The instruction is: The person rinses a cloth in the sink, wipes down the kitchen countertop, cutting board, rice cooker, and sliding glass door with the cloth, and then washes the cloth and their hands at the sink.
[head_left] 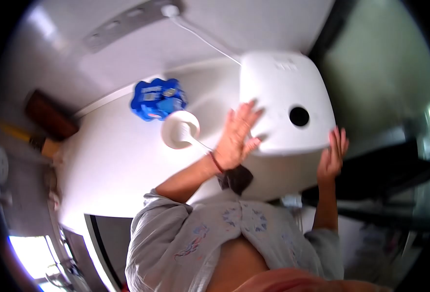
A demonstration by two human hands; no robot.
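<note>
A white box-shaped appliance with rounded corners (pixel 266 92) and a round black spot on top stands on the white counter. My left hand (pixel 237 138) is at its front left corner, fingers spread and palm down, holding nothing. At the front right corner, my right hand (pixel 333 155) has its fingers stretched up along the side; I cannot tell whether it touches the shell. Left of my left hand is a white round container (pixel 166 134) with a white utensil (pixel 188 136) in it, whose handle runs toward my wrist. A dark brown cloth-like item (pixel 237 180) lies below that wrist.
A blue wrapped multipack (pixel 156 100) sits behind the container. A white cord runs from the appliance to a plug (pixel 170 10) in a wall socket strip (pixel 127 22). A reddish-brown box (pixel 52 115) is at the far left. Dark, blurred objects (pixel 385 175) stand to the right.
</note>
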